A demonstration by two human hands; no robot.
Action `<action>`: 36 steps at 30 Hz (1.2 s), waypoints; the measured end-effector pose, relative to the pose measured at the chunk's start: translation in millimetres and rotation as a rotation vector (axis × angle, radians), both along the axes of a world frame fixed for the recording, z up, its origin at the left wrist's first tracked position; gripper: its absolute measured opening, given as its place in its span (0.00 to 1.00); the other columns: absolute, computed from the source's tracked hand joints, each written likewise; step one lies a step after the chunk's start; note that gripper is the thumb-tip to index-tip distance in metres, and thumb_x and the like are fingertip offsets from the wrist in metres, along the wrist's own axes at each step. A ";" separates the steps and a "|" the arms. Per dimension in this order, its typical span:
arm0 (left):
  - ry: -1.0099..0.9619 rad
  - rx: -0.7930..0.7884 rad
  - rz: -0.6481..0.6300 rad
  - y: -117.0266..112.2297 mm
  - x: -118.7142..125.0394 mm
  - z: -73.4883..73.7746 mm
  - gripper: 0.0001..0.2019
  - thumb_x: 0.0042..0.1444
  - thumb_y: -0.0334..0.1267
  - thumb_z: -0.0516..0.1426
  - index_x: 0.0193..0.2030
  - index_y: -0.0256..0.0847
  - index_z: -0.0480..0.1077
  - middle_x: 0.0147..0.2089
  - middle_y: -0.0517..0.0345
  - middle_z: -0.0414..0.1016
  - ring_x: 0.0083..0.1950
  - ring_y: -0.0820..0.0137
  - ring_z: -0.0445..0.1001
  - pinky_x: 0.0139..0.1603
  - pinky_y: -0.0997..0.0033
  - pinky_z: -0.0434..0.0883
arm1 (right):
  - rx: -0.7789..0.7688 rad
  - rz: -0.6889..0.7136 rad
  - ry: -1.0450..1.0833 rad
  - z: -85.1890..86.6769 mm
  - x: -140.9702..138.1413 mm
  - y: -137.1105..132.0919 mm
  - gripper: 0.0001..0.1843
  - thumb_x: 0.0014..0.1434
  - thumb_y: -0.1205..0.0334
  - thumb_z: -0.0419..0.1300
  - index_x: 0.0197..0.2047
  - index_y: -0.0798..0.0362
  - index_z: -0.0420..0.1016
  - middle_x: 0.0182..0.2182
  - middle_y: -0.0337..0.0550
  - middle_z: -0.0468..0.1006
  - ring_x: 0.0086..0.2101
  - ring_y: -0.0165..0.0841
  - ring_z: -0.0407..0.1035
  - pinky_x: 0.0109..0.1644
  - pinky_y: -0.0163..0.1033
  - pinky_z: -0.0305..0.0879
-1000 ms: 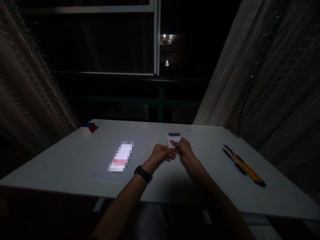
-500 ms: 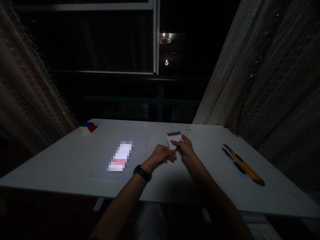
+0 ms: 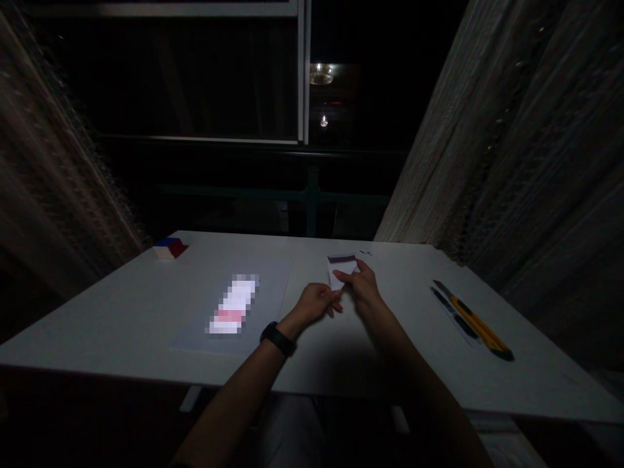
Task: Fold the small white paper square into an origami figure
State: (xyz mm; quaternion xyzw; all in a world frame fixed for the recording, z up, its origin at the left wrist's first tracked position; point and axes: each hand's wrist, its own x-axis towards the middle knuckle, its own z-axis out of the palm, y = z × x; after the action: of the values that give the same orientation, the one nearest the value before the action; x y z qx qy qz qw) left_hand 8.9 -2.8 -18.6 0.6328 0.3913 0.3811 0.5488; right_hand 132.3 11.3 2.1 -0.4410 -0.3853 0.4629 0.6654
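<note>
Both my hands meet over the middle of a white table [image 3: 121,312] in dim light. My right hand [image 3: 363,289] pinches a small white slip of paper with a dark band along its top edge [image 3: 340,266], holding it upright. My left hand [image 3: 316,304], with a black watch on its wrist, has its fingers curled and touches the slip's lower edge from the left. How much of the slip the left fingers hold is hidden.
A large pale sheet [image 3: 273,286] lies left of my hands. A small red, blue and white block [image 3: 168,247] sits at the far left corner. A yellow utility knife [image 3: 475,322] and a dark pen lie on the right. Curtains flank a dark window.
The hands and slip have barely shifted; the slip has risen slightly and my left hand has eased a little lower on it.
</note>
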 end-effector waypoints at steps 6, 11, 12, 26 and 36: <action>-0.036 0.076 -0.006 0.0 0.2 -0.1 0.17 0.48 0.49 0.54 0.22 0.35 0.63 0.24 0.50 0.74 0.18 0.76 0.67 0.21 0.75 0.63 | 0.020 0.025 -0.001 -0.6 1.9 0.0 0.25 0.30 0.64 0.68 0.35 0.55 0.68 0.20 0.34 0.73 0.22 0.29 0.66 0.26 0.34 0.62; -0.082 0.095 0.047 1.6 0.2 -2.2 0.17 0.49 0.49 0.54 0.26 0.34 0.65 0.27 0.48 0.75 0.21 0.74 0.70 0.24 0.75 0.64 | 0.051 0.000 0.015 -0.1 -0.6 -0.7 0.25 0.30 0.63 0.69 0.34 0.55 0.67 0.21 0.33 0.72 0.22 0.28 0.66 0.27 0.33 0.62; -0.097 0.091 0.091 2.7 0.3 -3.5 0.17 0.48 0.49 0.54 0.27 0.34 0.66 0.28 0.48 0.76 0.23 0.73 0.71 0.23 0.76 0.64 | 0.066 -0.015 0.022 -0.8 -2.5 -1.1 0.24 0.31 0.63 0.68 0.35 0.55 0.67 0.22 0.34 0.73 0.23 0.28 0.67 0.27 0.33 0.63; -0.274 -0.029 0.353 7.7 -0.7 -2.8 0.13 0.40 0.43 0.61 0.24 0.33 0.68 0.22 0.51 0.74 0.24 0.69 0.73 0.24 0.74 0.67 | -0.041 0.037 0.031 -7.6 -16.6 -5.8 0.26 0.30 0.63 0.68 0.36 0.53 0.63 0.18 0.32 0.72 0.19 0.29 0.66 0.25 0.35 0.63; -0.328 -0.013 0.316 7.9 0.1 -4.7 0.13 0.40 0.43 0.61 0.24 0.33 0.68 0.21 0.53 0.73 0.22 0.70 0.72 0.25 0.73 0.68 | -0.066 0.004 0.014 -5.4 -13.7 -7.0 0.25 0.28 0.67 0.68 0.33 0.55 0.66 0.14 0.31 0.70 0.16 0.29 0.65 0.23 0.35 0.63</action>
State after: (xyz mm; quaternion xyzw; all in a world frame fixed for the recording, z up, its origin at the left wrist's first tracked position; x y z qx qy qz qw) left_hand 9.0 5.1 -23.3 0.4895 0.3936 0.5576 0.5427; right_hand 118.6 4.3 -3.4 -0.4588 -0.3659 0.4797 0.6523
